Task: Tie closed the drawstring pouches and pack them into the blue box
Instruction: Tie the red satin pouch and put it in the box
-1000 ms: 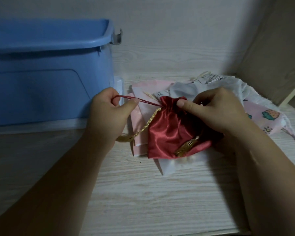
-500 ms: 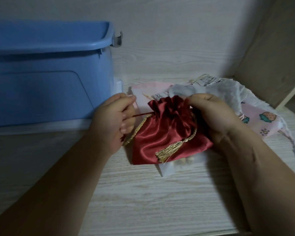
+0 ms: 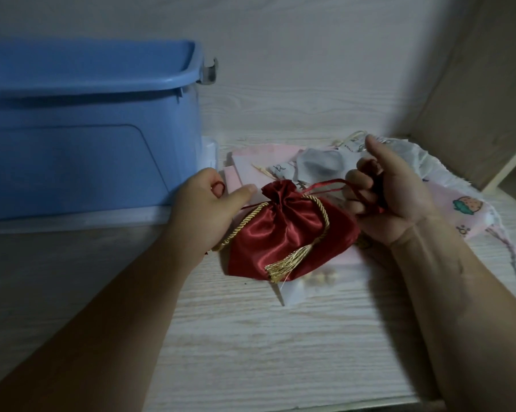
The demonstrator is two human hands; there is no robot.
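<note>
A red satin pouch (image 3: 283, 233) with a gold cord and gold tassel (image 3: 283, 266) lies on the wooden table, its mouth gathered shut. My left hand (image 3: 206, 209) grips the red drawstring on the pouch's left side. My right hand (image 3: 390, 191) grips the red drawstring loop (image 3: 325, 185) on the right, pulled out taut from the neck. The blue box (image 3: 87, 129) stands at the left, just behind my left hand, its inside hidden from this angle.
A heap of other fabric pouches lies behind and under the red one: pink ones (image 3: 244, 171), a grey-white one (image 3: 319, 165) and a pink strawberry-print one (image 3: 464, 209). A wooden panel (image 3: 473, 99) rises at the right. The table's front edge runs along the bottom.
My right hand has moved off the pouch's neck to the right, drawing out the red string. The pouch's mouth has cinched tighter. My left hand stays at the left string.
</note>
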